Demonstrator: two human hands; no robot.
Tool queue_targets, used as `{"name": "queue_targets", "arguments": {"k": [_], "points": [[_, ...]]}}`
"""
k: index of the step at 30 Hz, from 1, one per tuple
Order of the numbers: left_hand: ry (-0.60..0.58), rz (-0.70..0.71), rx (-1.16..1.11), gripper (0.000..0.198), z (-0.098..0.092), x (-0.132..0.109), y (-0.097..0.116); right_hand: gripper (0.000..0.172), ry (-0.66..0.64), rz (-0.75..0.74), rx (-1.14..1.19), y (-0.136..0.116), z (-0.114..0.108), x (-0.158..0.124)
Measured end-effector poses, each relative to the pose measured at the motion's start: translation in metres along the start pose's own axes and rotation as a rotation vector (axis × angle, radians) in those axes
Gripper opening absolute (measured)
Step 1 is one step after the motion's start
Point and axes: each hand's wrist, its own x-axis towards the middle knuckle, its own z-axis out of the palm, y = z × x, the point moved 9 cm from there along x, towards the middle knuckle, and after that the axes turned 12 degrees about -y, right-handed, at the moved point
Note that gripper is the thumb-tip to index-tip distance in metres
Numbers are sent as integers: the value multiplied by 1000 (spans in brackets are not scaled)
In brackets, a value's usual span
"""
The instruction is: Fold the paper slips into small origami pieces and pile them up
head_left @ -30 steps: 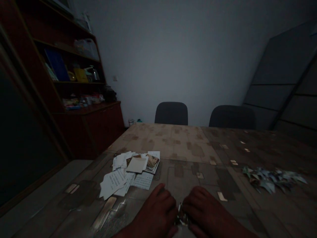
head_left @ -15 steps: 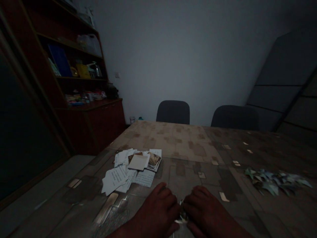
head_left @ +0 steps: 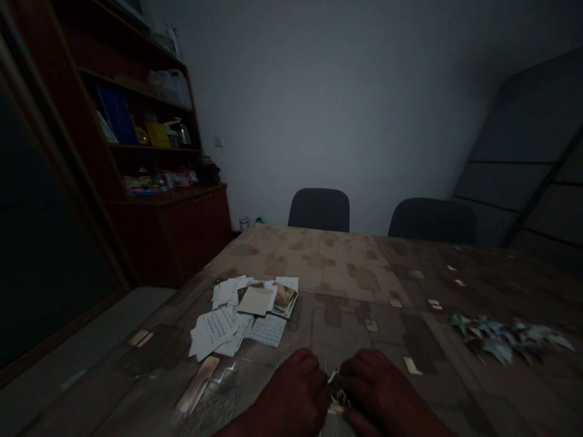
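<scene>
Near the table's front edge, my left hand [head_left: 295,388] and my right hand [head_left: 380,385] face each other with fingers curled closed. Between them is a small, crumpled-looking piece of folded paper [head_left: 337,402], pale and dark in patches and gripped from both sides. My fingers hide most of it, and the dim light blurs its shape. Ahead and to the left lies a loose pile of square paper sheets [head_left: 218,328], some with printed text and some with pictures. A blank cream square [head_left: 255,301] rests on top of that pile.
A heap of folded paper pieces [head_left: 505,337] lies on the right of the table. The patterned tablecloth [head_left: 337,261] covers the tabletop. Two dark chairs [head_left: 319,209] stand at the far side, and a red-brown cabinet [head_left: 195,230] with loaded shelves is at the left.
Both hands stay on the folded paper, their fingers shifting slightly around it. A little more of the paper shows between them. The view has tilted up slightly.
</scene>
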Motion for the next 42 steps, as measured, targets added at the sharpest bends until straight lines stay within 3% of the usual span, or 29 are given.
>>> {"name": "queue_targets", "arguments": {"k": [4,7,12,17,25,28,32,37,42], "points": [[65,-34,-49,21,-5,-2,-7,18,120,-43,-23,3,5,-3],[101,-111,-216,16,-17,-3,-16,15,181,-42,69,9,7,-5],[2,-282,-603,11,-17,-4,-31,13,224,27,233,18,8,-6],[-6,-436,-688,11,-11,-9,-40,13,289,3,196,9,-5,-11],[20,-394,-670,19,-15,-2,-33,15,418,-130,12,-14,-23,-12],[36,-394,-621,19,-19,-1,-32,14,441,-29,15,0,-26,-14],[51,-498,-702,17,-22,-5,-43,18,482,108,146,23,-33,-17],[49,-463,-821,11,-24,-3,-42,19,455,11,315,15,-27,-11],[145,-389,-738,15,-32,-2,-36,16,436,-56,209,-2,-26,-11]]}}
